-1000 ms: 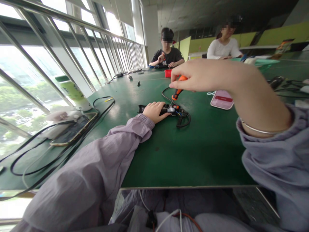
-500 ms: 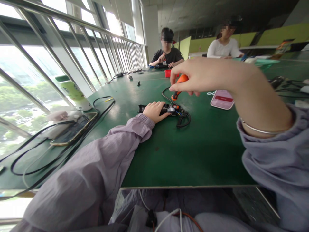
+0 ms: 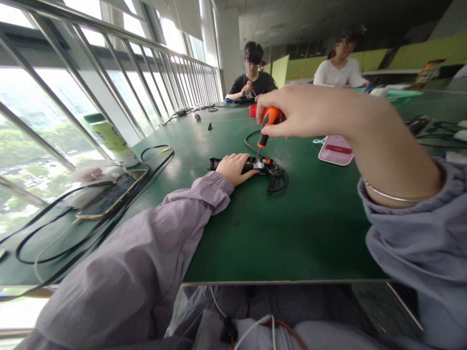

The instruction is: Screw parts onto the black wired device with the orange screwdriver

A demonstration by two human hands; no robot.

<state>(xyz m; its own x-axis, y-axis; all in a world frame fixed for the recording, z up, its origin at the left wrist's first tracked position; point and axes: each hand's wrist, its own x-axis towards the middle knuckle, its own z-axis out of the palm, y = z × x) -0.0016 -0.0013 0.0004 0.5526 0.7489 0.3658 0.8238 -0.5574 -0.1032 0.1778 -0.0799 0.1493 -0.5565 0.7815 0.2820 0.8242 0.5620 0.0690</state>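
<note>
Pinched the orange and black plastic screwdriver point(image 3: 269, 120) between the thumb and fingers of the bare right hand point(image 3: 310, 113), thin metal end pointed down at the long black plastic tool with its insides showing point(image 3: 260, 166). Turned the handle more upright than half a second ago, with more orange now in sight. Kept the left hand point(image 3: 235, 169) curled over the middle of the black tool, fingers close together, holding it flat on the shiny green table point(image 3: 299, 218), same as before. Could not tell the exact spot under the metal end. Saw a small red plastic box point(image 3: 253, 111) behind the right hand, mostly hidden, inside too. Saw a green and white cup with a green lid point(image 3: 107, 138) by the metal rail point(image 3: 127, 56), insides hidden. Saw a teal plastic basket point(image 3: 404, 98) far right, near a white thing point(image 3: 380, 91), hard to tell in or beside.
</note>
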